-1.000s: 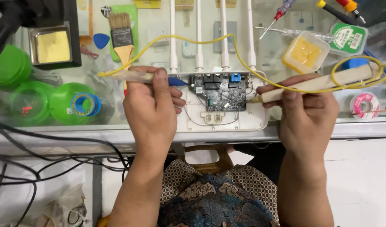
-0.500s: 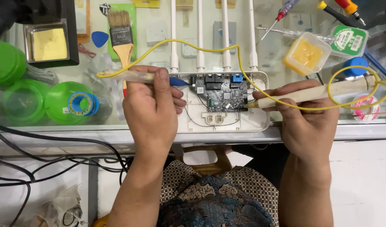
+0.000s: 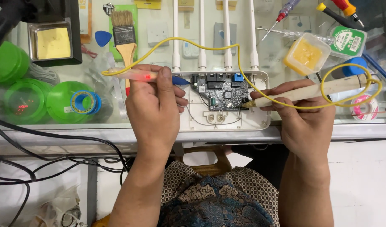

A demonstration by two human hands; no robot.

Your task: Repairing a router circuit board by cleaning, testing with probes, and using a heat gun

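Left hand (image 3: 153,107) is pinched around a clear tester pen (image 3: 136,75), thumb on top, its blue tip (image 3: 180,80) touching the left edge of the circuit board (image 3: 220,91). A red light now glows inside the pen body; half a second ago and a second ago that spot looked unlit, so the tester seems to have just found a live or closed path, as best I can judge. Right hand (image 3: 304,122) is closed around a pale wooden-handled probe (image 3: 310,90), its tip resting at the board's right edge. A second ago that tip sat just off the board to the right; it has come inward onto the edge, which fits the lamp coming on. A yellow wire (image 3: 210,47) runs from the pen's back end up over the board, down to the probe, and loops past the handle end; the loop has shifted and opened since earlier. The board sits in an open white router shell (image 3: 260,122) with four white antennas (image 3: 201,33) pointing away, lying at the near edge of the glass bench (image 3: 361,126). Left hand has barely moved. Around: paintbrush (image 3: 126,38) just beyond the pen, green tubs (image 3: 25,101) at left, yellow flux tub (image 3: 306,54) and pink solder reel (image 3: 365,107) at right.
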